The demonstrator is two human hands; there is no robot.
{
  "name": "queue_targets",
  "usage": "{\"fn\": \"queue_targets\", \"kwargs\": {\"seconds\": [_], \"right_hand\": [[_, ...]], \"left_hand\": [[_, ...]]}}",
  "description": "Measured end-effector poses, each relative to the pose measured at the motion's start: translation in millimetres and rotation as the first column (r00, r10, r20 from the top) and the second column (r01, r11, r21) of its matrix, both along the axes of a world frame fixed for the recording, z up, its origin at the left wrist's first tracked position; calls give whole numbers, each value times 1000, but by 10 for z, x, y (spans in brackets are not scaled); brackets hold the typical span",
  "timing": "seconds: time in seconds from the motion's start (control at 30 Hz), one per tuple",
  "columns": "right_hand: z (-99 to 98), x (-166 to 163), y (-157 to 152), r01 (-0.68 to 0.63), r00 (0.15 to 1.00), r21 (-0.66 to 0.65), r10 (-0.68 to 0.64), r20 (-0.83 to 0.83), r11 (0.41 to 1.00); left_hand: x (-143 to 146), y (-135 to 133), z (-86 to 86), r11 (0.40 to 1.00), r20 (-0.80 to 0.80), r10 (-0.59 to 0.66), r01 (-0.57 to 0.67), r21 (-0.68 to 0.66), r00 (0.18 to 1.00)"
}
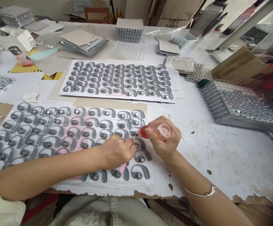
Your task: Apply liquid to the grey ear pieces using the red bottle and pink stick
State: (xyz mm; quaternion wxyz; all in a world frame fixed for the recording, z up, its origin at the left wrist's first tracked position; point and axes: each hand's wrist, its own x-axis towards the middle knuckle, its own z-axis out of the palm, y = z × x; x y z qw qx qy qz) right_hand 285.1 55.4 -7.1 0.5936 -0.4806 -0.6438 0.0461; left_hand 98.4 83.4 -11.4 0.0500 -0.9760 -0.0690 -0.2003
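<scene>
My right hand [166,142] is wrapped round a small squeeze bottle [164,131], tilted so that its red nozzle end points left. Facing it, my left hand [117,152] pinches a thin stick [134,137], whose tip is close to the nozzle; whether they touch I cannot tell. A pink slip [122,167] sticks out beneath the left hand, and its hold is hidden. Below both hands lies a white sheet [136,187] bearing rows of grey ear-hook earphone parts [141,159] with round metallic pieces. My left forearm covers some of them.
A second sheet of similar parts [118,75] lies farther back. At the right stand stacked clear trays [242,103] and a cardboard box [240,66]. A jar of pink liquid [20,56] stands at the back left, and more tray stacks [130,29] line the far side.
</scene>
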Motion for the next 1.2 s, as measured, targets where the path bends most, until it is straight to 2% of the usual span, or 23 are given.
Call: {"fn": "queue_targets", "kwargs": {"seconds": [0.17,0.77,1.03,1.2], "right_hand": [[37,-24,0,-1,1000,-14,1,-2,1000],[21,-14,-7,9,1000,34,-10,19,999],[8,-8,-3,12,999,49,-13,33,999],[-8,1,-4,24,998,54,-27,50,998]], "left_hand": [[2,-7,1,1000,-54,1,-1,-2,999],[2,-19,39,1000,51,8,-7,-18,999],[11,-26,24,1000,5,28,-28,7,1000],[5,-23,30,999,29,37,-37,16,999]]}}
